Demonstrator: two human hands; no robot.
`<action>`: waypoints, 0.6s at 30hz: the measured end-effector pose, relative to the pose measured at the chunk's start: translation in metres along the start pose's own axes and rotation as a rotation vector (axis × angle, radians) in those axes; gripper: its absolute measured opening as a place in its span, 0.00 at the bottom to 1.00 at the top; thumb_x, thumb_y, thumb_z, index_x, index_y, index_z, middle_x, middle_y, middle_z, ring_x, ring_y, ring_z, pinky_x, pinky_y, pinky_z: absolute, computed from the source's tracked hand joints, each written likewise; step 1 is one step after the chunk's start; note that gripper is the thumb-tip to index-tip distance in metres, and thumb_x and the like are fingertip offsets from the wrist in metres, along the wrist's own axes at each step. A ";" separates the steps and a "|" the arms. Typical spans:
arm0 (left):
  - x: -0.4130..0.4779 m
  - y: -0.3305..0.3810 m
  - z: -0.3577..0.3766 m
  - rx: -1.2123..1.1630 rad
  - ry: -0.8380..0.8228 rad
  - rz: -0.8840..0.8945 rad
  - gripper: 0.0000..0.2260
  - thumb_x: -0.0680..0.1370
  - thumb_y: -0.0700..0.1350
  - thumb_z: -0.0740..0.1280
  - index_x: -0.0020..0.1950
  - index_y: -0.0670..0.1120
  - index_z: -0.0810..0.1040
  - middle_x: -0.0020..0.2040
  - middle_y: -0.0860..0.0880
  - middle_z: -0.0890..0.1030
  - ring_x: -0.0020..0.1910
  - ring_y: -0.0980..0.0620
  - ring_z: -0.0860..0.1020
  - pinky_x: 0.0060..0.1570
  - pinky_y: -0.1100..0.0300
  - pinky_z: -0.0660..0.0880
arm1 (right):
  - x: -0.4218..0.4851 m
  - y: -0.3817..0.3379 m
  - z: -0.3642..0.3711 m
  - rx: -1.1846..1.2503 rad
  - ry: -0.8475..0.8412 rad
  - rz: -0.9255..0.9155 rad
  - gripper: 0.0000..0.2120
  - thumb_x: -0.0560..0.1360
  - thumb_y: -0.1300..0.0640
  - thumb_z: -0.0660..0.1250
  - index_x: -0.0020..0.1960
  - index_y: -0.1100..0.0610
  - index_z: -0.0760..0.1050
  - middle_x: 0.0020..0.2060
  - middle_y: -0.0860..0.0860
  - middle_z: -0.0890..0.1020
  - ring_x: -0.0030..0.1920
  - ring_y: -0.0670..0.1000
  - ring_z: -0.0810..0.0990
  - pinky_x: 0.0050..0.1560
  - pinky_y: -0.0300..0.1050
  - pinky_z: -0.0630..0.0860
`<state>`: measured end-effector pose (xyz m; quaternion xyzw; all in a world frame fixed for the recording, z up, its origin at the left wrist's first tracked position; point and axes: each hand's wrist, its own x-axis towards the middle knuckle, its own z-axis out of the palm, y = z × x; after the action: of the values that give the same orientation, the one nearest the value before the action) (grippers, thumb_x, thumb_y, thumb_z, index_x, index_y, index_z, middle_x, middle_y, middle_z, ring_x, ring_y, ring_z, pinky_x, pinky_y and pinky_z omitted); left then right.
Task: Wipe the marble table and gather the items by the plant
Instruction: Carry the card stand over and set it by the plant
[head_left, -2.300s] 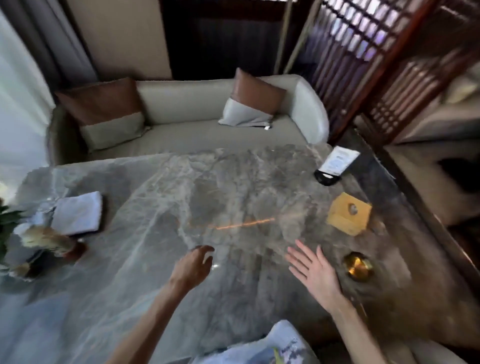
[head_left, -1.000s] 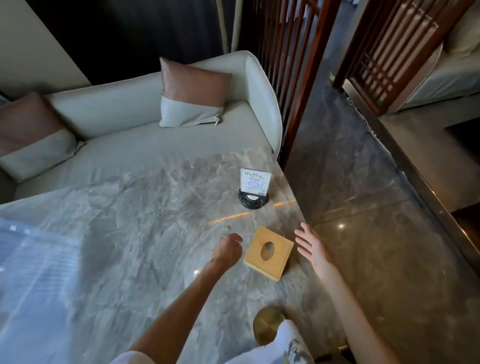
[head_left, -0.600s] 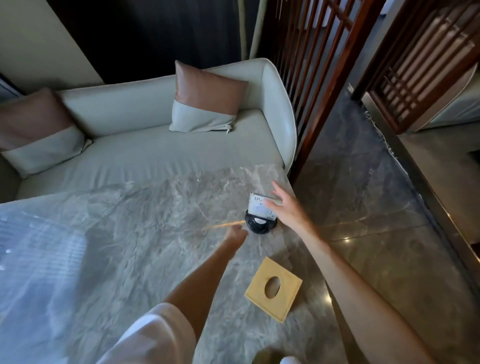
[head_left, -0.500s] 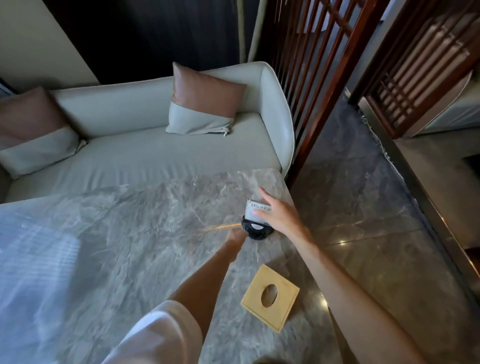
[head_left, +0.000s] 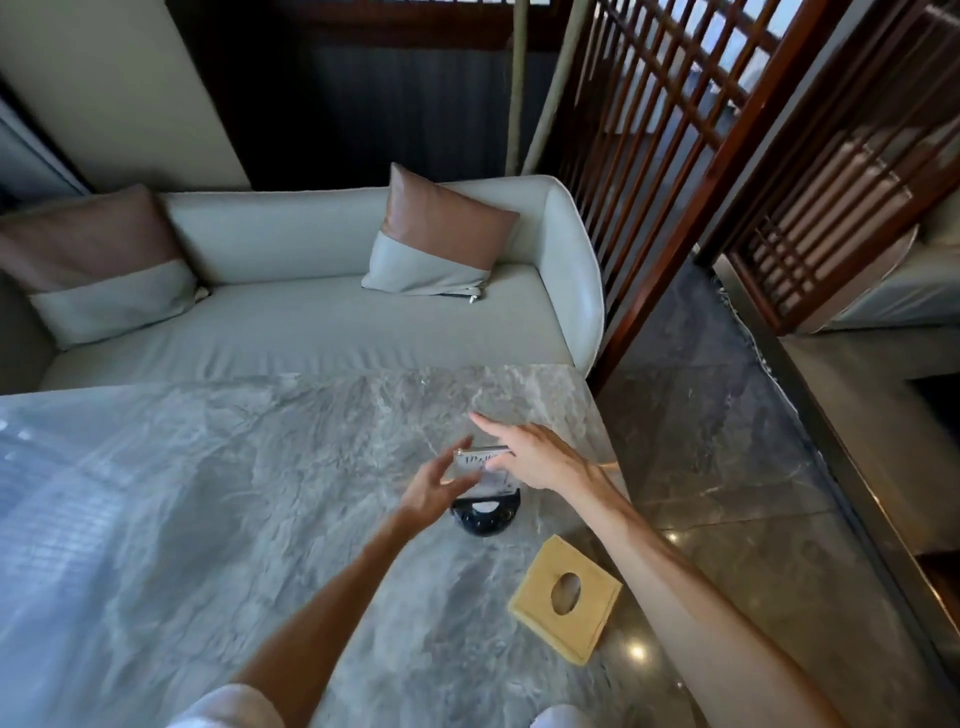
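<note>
A small sign stand, a clear card in a round black base, stands on the grey marble table near its far right corner. My right hand holds the card's right side, with the index finger pointing out straight. My left hand has its fingers spread against the card's left edge. A yellow square tissue box with an oval hole lies closer to me by the table's right edge. The plant is out of view.
A pale sofa with two brown-and-grey cushions runs along the table's far side. A dark wooden lattice screen stands to the right. Polished stone floor lies right of the table's edge.
My left hand has opened and come up to the card's left edge. My right hand stays on the card. The camera has dropped closer to the table.
</note>
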<state>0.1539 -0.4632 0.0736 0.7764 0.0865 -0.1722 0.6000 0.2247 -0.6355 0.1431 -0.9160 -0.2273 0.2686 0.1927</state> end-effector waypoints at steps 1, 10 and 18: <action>-0.020 -0.002 -0.018 0.011 0.002 0.033 0.12 0.77 0.42 0.69 0.61 0.47 0.79 0.56 0.58 0.82 0.56 0.60 0.80 0.63 0.55 0.75 | 0.001 -0.020 0.001 0.019 -0.027 -0.043 0.35 0.76 0.51 0.69 0.76 0.35 0.54 0.41 0.49 0.84 0.35 0.46 0.73 0.37 0.40 0.69; -0.194 -0.043 -0.190 0.056 0.432 0.108 0.05 0.76 0.41 0.70 0.42 0.44 0.86 0.35 0.63 0.83 0.35 0.68 0.79 0.38 0.65 0.77 | -0.021 -0.226 0.089 0.716 0.154 -0.216 0.39 0.72 0.40 0.71 0.77 0.36 0.53 0.71 0.41 0.72 0.72 0.40 0.67 0.72 0.41 0.62; -0.354 -0.092 -0.303 -0.093 0.666 0.115 0.10 0.76 0.44 0.68 0.51 0.40 0.85 0.49 0.49 0.86 0.45 0.55 0.84 0.44 0.56 0.81 | -0.047 -0.353 0.285 1.520 -0.120 0.293 0.24 0.79 0.47 0.62 0.70 0.60 0.70 0.57 0.57 0.82 0.55 0.56 0.82 0.53 0.51 0.78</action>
<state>-0.1554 -0.1222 0.1884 0.7654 0.2415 0.1290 0.5824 -0.0864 -0.3034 0.1070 -0.5370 0.1328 0.4228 0.7178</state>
